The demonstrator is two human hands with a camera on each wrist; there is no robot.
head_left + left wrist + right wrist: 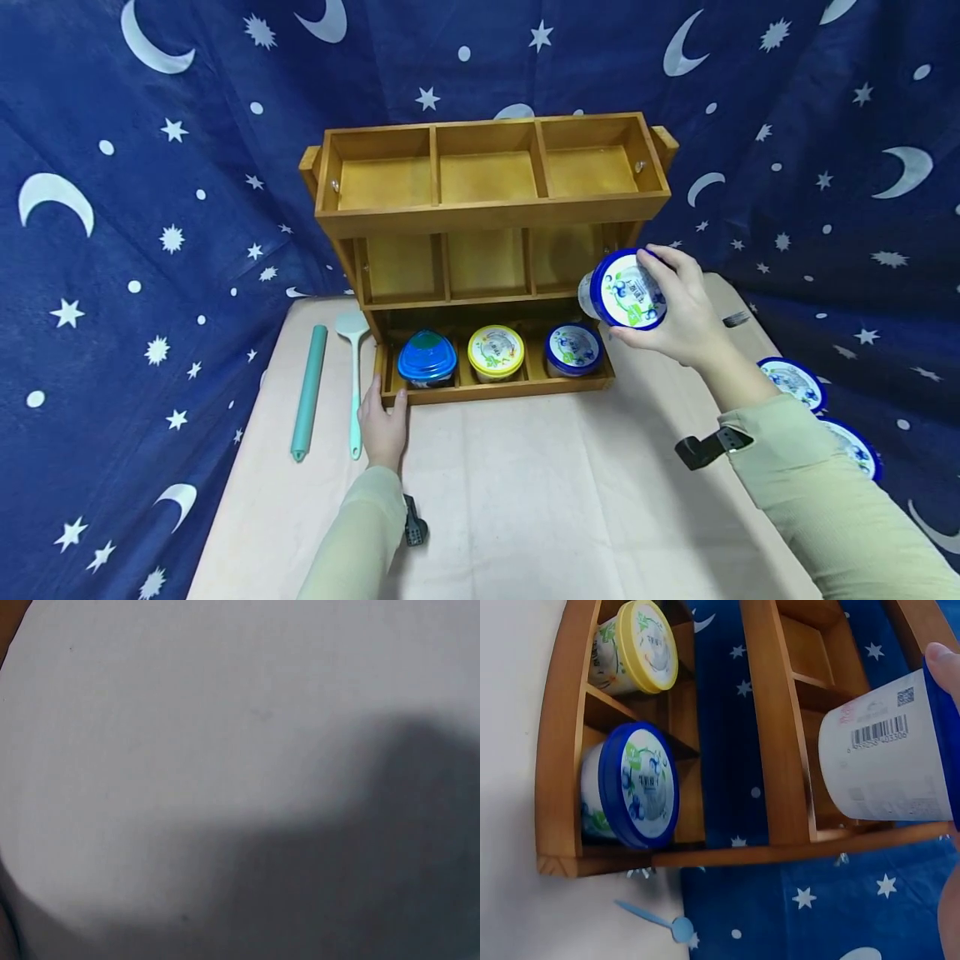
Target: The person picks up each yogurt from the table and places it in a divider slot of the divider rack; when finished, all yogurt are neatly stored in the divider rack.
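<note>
My right hand (678, 312) grips a white tub (628, 288) by its blue lid, raised and tilted in front of the rack's right end. In the right wrist view, the tub's barcoded side (881, 750) overlaps the middle tier. At the front left corner of the wooden three-tier rack (491, 215) rests my left hand (384, 432), thumb on the front side and fingers along the left. The bottom tier holds a blue-topped container (427, 358), a yellow-lidded tub (496, 352) and a blue-lidded tub (573, 348), one per compartment. The left wrist view shows mostly tablecloth and shadow.
Left of the rack lie a teal rod (309, 392) and a pale green spatula (355, 375). Two round blue-rimmed tops (792, 383) show at the table's right edge, partly behind the right sleeve. A small dark pronged item (736, 319) lies beyond the right wrist. Starry cloth hangs behind.
</note>
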